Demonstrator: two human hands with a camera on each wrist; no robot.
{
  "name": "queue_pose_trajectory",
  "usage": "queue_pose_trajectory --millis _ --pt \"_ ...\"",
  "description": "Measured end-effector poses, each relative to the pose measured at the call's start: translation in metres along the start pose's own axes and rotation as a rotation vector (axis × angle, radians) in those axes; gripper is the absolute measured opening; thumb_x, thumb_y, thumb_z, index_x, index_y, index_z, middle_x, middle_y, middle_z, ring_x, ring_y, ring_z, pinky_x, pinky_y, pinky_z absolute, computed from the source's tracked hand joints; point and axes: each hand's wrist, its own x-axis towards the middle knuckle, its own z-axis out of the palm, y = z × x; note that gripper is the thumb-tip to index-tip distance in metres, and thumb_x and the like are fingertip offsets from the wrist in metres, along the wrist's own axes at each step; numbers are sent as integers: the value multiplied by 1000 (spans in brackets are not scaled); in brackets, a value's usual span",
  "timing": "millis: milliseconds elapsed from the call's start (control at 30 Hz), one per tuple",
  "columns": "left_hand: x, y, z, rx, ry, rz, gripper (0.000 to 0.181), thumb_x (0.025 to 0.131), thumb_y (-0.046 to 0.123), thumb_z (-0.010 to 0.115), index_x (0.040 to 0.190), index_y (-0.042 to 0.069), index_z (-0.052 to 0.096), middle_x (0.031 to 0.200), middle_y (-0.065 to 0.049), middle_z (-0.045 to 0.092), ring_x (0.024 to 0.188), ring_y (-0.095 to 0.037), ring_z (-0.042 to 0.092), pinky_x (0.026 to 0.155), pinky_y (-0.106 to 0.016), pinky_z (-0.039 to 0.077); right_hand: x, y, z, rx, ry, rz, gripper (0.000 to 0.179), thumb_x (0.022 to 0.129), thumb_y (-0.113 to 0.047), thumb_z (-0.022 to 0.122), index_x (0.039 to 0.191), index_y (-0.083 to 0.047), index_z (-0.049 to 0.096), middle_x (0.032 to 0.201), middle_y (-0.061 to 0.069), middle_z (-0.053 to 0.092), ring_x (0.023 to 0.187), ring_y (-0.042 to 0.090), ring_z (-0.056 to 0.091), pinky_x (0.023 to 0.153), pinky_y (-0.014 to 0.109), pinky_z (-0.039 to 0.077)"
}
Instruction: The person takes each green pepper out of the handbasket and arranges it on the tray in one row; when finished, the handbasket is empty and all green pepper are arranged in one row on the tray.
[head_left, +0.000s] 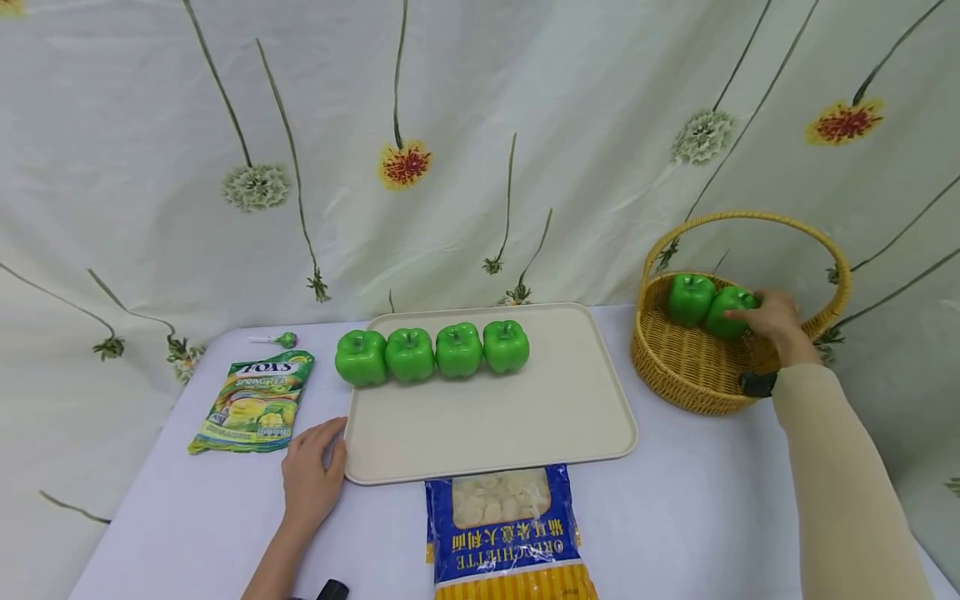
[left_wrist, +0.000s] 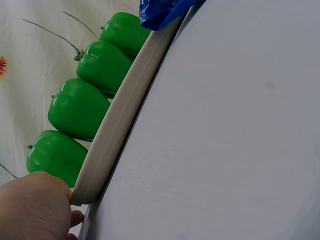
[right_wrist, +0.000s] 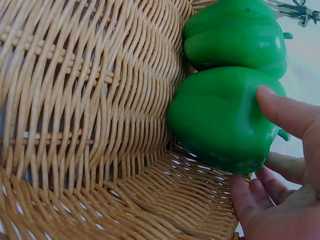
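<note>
Inside the wicker basket (head_left: 678, 367) lie two green bell peppers, side by side near its back wall. My right hand (head_left: 772, 321) holds the right-hand bell pepper (right_wrist: 225, 117), thumb on one side and fingers around the other. The second bell pepper (right_wrist: 237, 37) touches it. Several more green bell peppers (head_left: 459, 350) stand in a row along the back left of a beige tray (head_left: 495, 425). At the tray's left edge my left hand (head_left: 313, 475) rests with relaxed fingers, touching the rim (left_wrist: 112, 135).
A green candy bag (head_left: 258, 404) lies left of the tray, with a small lollipop (head_left: 285, 340) behind it. In front of the tray is a blue and yellow pasta bag (head_left: 510, 533). The basket's tall handle (head_left: 742, 215) arches over its opening. A flowered cloth (head_left: 465, 225) hangs behind.
</note>
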Motion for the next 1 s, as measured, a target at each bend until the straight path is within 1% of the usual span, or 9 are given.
queue_pose_trajectory --millis 100,333,467,600,800,1000 --pt "0 0 0 -4 -3 -1 32 93 1 55 123 -1 64 126 -24 63 121 -43 47 98 -64 30 1 0 1 -21 10 -12 80 96 -30 58 146 17 18 147 45 12 134 61 13 108 66 23" --pt "0 1 0 -7 -8 -11 31 93 2 55 123 0 63 127 -24 63 121 -43 47 98 -65 29 1 -1 3 -53 52 -12 77 93 -25 62 143 20 25 145 46 15 133 60 14 108 64 21" --pt "0 0 0 -14 10 -1 31 92 1 56 122 -1 64 125 -24 63 120 -44 48 97 -65 30 0 -3 2 -62 53 -14 75 91 -21 63 142 21 25 143 46 22 132 59 21 109 63 25" --pt "1 -1 0 -23 25 13 31 92 0 56 122 -1 64 125 -24 63 119 -44 48 96 -65 30 0 -6 -1 -42 42 -15 76 91 -20 63 143 19 24 142 44 27 131 57 28 107 63 31" --pt "2 0 1 -30 15 4 31 92 0 55 122 -1 64 125 -24 63 120 -44 47 98 -65 29 -5 -10 -6 7 52 -29 79 92 -22 63 145 17 21 144 43 27 132 57 26 107 64 30" --pt "0 -1 1 -28 17 4 31 92 0 56 121 -1 65 125 -24 63 119 -43 48 98 -64 30 -17 -12 -10 87 83 -49 82 95 -30 60 149 14 16 149 41 24 134 56 28 106 64 33"
